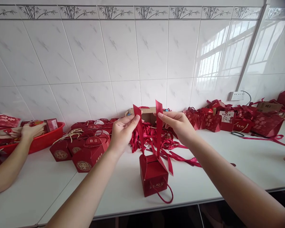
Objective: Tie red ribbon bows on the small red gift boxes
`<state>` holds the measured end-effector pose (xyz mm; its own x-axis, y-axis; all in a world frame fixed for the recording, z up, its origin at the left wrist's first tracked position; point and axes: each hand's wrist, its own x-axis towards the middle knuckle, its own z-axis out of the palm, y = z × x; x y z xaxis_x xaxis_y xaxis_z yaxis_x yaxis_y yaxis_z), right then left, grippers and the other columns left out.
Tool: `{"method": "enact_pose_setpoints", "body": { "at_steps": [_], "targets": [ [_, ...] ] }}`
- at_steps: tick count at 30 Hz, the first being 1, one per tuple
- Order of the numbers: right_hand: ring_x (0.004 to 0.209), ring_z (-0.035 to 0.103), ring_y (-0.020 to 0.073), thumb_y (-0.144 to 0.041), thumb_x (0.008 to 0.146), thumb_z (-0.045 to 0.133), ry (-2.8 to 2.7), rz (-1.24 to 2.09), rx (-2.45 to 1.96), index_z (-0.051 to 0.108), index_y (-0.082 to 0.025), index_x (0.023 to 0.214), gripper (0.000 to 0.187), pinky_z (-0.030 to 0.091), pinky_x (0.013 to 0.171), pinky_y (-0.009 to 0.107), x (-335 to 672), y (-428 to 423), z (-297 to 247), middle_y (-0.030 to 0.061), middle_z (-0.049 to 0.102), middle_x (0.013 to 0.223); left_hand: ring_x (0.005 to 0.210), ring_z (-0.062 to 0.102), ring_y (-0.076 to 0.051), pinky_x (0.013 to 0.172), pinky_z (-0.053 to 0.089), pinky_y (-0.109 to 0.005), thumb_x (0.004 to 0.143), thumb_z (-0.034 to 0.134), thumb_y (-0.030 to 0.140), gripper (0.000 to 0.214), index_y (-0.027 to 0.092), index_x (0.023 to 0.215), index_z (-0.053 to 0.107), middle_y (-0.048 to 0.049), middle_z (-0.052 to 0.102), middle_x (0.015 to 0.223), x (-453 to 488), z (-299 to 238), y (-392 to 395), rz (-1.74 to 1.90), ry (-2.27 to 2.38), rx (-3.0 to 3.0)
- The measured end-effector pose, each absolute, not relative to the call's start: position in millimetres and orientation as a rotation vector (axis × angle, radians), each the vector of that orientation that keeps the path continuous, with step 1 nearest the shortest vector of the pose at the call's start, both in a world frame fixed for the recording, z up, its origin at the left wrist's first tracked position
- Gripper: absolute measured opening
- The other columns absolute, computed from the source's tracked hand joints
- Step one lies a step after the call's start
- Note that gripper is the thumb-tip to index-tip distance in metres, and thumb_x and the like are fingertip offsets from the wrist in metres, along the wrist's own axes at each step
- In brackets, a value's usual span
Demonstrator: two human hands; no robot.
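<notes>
A small red gift box (153,175) with a cord handle stands upright on the white counter (123,193) near its front edge. A red ribbon runs up from the top of the box in two strands. My left hand (122,131) pinches the left ribbon end (138,122), and my right hand (178,125) pinches the right ribbon end (159,126). Both hands are held above the box with the strands drawn upward.
A heap of loose red ribbons (171,148) lies behind the box. Finished red boxes (85,148) sit to the left and more (228,120) at the back right. Another person's hand (32,130) reaches into a red basin (41,142) at far left.
</notes>
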<state>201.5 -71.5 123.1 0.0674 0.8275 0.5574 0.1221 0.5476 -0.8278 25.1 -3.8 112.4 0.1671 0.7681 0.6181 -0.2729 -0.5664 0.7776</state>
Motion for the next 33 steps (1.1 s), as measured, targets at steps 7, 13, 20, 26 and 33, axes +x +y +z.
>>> {"method": "enact_pose_setpoints", "body": {
  "at_steps": [7,13,20,26,33],
  "targets": [
    [0.064,0.052,0.0096,-0.041,0.079,0.067,-1.355,0.71,-0.849,0.073,-0.022,0.073,0.021,0.041,0.064,0.026,206,-72,117,-0.0029,0.062,0.067,0.081,0.068,-0.019,0.079,0.05,-0.031,0.071,0.075,0.041,0.03,0.018,0.09,0.075,-0.0048,0.076,0.083,26,115,-3,1.54,0.491,1.555],
    [0.07,0.055,0.0107,-0.037,0.081,0.064,-1.369,0.707,-0.837,0.073,-0.021,0.072,0.02,0.043,0.069,0.028,205,-72,115,-0.0027,0.063,0.069,0.074,0.066,-0.016,0.074,0.051,-0.027,0.075,0.073,0.037,0.025,0.02,0.093,0.075,-0.0023,0.074,0.074,24,115,-5,1.528,0.445,1.566],
    [0.074,0.063,0.0142,-0.039,0.079,0.066,-1.321,0.796,-0.774,0.071,-0.017,0.079,0.023,0.05,0.077,0.032,204,-66,114,0.002,0.068,0.074,0.064,0.063,-0.013,0.065,0.052,-0.026,0.075,0.072,0.038,0.025,0.016,0.087,0.072,-0.0003,0.067,0.064,27,117,-8,1.44,0.406,1.559],
    [0.058,0.063,0.0121,-0.032,0.076,0.07,-1.288,0.819,-0.807,0.067,-0.018,0.091,0.021,0.051,0.057,0.026,198,-61,110,0.0012,0.07,0.068,0.058,0.064,-0.013,0.063,0.051,-0.025,0.073,0.075,0.032,0.026,0.02,0.081,0.053,0.0026,0.067,0.059,31,117,-15,1.289,0.395,1.626],
    [0.066,0.06,0.0106,-0.028,0.079,0.067,-1.497,0.934,-0.654,0.073,-0.02,0.096,0.02,0.05,0.061,0.024,198,-65,108,0.0006,0.068,0.074,0.058,0.066,-0.015,0.058,0.049,-0.024,0.067,0.079,0.031,0.044,0.023,0.077,0.036,0.0037,0.069,0.064,32,116,-16,1.266,0.461,1.736]
  ]
}}
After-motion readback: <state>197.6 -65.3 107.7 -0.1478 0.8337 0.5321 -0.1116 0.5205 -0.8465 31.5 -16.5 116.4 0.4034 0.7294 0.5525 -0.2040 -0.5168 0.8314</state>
